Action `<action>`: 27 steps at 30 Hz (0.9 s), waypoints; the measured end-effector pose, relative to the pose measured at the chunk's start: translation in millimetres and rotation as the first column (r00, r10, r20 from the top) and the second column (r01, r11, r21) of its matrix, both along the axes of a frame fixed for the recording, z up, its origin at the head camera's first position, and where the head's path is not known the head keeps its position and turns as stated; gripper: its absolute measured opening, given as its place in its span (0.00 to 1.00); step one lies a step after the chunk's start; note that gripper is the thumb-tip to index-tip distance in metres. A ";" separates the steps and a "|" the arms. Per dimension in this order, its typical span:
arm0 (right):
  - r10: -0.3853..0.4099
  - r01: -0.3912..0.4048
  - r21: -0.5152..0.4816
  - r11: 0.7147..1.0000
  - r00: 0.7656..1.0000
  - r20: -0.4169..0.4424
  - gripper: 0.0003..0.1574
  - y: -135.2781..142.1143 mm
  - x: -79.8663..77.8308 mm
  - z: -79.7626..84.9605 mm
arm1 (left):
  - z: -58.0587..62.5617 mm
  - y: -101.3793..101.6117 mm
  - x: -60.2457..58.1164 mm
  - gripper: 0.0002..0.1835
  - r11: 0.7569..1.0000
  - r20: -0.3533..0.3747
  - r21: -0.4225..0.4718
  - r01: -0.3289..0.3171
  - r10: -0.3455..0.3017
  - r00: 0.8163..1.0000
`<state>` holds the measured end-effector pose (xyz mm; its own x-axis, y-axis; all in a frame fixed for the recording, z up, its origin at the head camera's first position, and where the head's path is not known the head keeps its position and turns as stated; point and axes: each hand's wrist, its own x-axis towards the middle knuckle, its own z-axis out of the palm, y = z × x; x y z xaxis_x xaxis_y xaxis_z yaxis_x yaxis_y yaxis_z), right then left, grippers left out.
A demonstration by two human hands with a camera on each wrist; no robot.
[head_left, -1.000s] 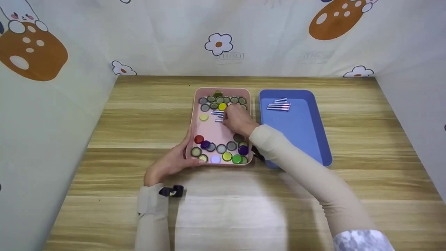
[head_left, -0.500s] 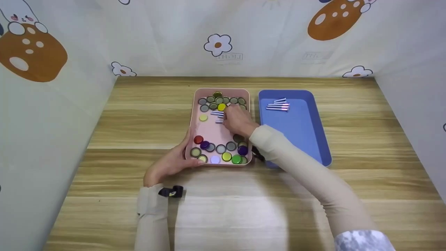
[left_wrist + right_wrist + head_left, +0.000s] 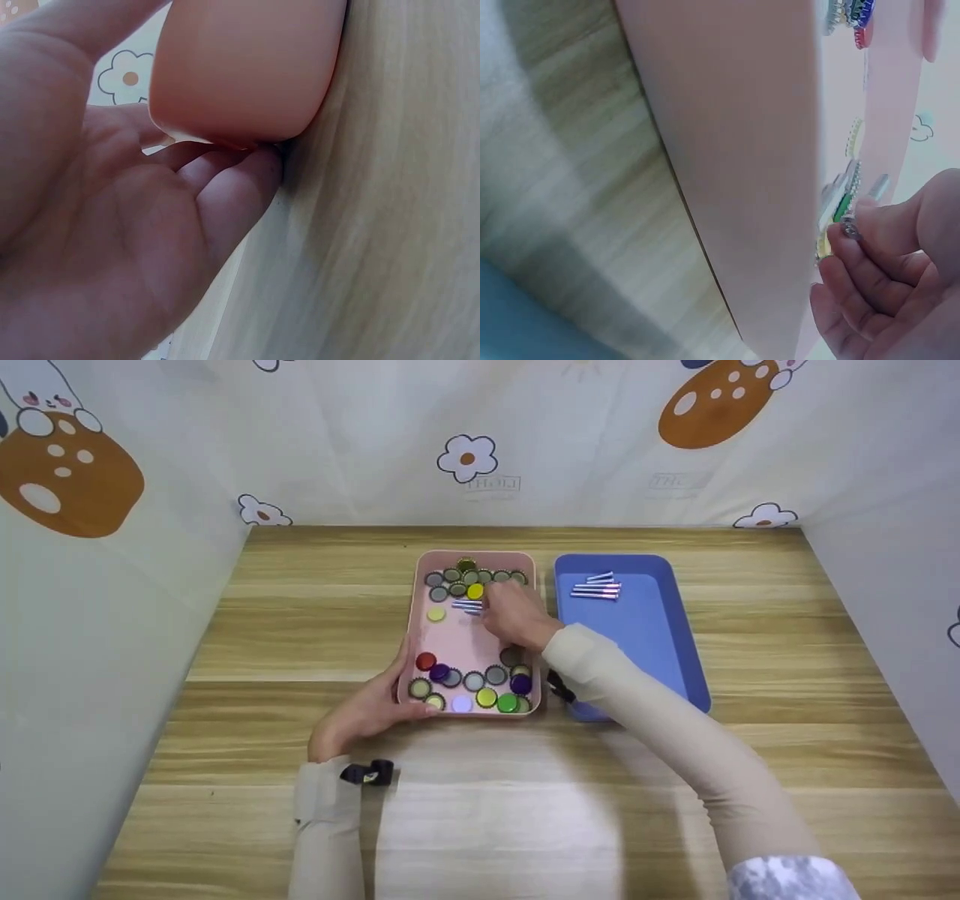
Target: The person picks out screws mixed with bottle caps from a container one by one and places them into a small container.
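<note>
My left hand (image 3: pixel 367 709) grips the near left corner of the pink tray (image 3: pixel 403 660), thumb at the front rim and fingers along the side wall. In the left wrist view its fingertips reach the foot of the tray's wall (image 3: pixel 240 75). Inside the tray my right hand (image 3: pixel 514 611) pinches a metal screw (image 3: pixel 850 228) between thumb and forefinger; the screw's head shows under the thumb in the right wrist view. Loose silver screws (image 3: pixel 466 604) lie just left of those fingers. Bottle caps lie around them, among them a yellow cap (image 3: pixel 475 592) and a red cap (image 3: pixel 426 661).
Right of the pink tray stands a blue tray (image 3: pixel 637 660), with several screws (image 3: pixel 596 591) lying at its far left. My right forearm crosses over its near left part. Both trays rest on a wooden table (image 3: pixel 300 615), with a patterned cloth (image 3: pixel 360 450) behind.
The lowest loose screw near the right fingertips no longer shows in the head view. The right hand has shifted very slightly; the left hand keeps its hold on the tray.
</note>
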<state>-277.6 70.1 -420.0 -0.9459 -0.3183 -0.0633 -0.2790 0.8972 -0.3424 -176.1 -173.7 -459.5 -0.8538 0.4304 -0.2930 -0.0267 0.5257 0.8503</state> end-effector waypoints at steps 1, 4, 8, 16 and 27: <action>0.006 -0.006 -0.005 1.000 1.000 -0.006 0.10 0.9 -0.2 1.3 | -0.4 0.0 0.0 0.64 1.000 0.001 0.000 -0.002 0.002 1.000; 0.017 -0.017 -0.029 0.999 1.000 -0.017 0.09 4.0 -1.7 5.8 | -0.1 -0.2 0.3 0.64 1.000 0.004 0.010 -0.003 0.003 1.000; 0.014 -0.015 -0.045 0.999 1.000 -0.011 0.08 8.3 -3.6 8.9 | 0.9 -1.6 0.8 0.64 1.000 -0.003 -0.002 -0.006 0.006 1.000; 0.025 -0.027 -0.084 0.996 0.999 -0.029 0.08 26.1 -5.2 8.7 | 0.2 -1.5 1.1 0.64 1.000 0.004 -0.021 -0.006 0.006 1.000; 0.027 -0.042 -0.138 0.989 0.994 -0.105 0.08 66.4 -6.1 3.4 | 0.4 -1.4 1.0 0.64 1.000 0.016 -0.030 0.004 -0.004 1.000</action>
